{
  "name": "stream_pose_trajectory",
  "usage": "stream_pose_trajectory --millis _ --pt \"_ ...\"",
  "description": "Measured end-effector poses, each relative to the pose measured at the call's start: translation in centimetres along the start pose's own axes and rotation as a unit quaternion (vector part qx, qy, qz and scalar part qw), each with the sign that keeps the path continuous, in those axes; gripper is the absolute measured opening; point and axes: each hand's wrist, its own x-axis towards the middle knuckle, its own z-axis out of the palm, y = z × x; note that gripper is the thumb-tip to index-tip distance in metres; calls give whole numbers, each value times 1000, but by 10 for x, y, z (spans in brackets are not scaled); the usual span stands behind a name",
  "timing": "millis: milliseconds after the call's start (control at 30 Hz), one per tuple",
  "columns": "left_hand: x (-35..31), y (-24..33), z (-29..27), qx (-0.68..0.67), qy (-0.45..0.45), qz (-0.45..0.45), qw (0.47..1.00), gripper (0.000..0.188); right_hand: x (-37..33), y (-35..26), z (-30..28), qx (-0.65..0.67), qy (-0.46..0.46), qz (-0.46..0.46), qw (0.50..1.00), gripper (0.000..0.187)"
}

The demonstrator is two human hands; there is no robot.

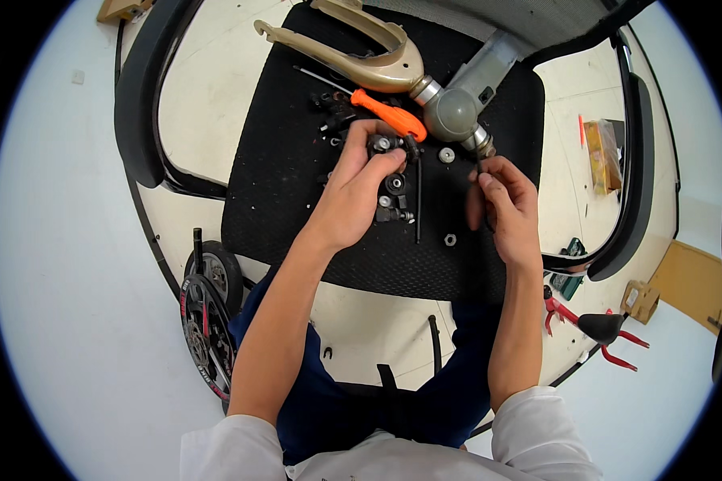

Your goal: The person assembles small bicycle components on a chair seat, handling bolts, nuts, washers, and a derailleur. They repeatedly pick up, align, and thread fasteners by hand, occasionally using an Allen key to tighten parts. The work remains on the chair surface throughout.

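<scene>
My left hand [350,191] is closed around a small dark metal part [383,144] with a silvery bolt end. My right hand [509,210] pinches a thin dark piece, mostly hidden by the fingers, close to the threaded end [482,144] of a grey round-bodied joint [452,114]. That joint connects to a beige fork [385,68] lying across the seat. An orange-handled screwdriver [389,115] lies just above my left hand. Between my hands are a silvery round fitting [447,155], a hex nut [450,240] and a thin black rod [419,204].
Everything lies on a black mesh chair seat [361,268] with armrests on both sides. Small dark parts [329,112] are scattered left of the screwdriver. On the floor stand a wheel [204,329] at left, a red frame with a black saddle [602,327] and a cardboard box [641,301] at right.
</scene>
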Motion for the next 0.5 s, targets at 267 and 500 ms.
stream_pose_trajectory --millis 267,500 --pt "1 10 0 243 -54 -52 967 40 -4 -4 -2 -180 17 -71 981 8" --pt "4 15 3 330 -69 -44 940 41 -2 -7 2 -206 11 -92 974 8"
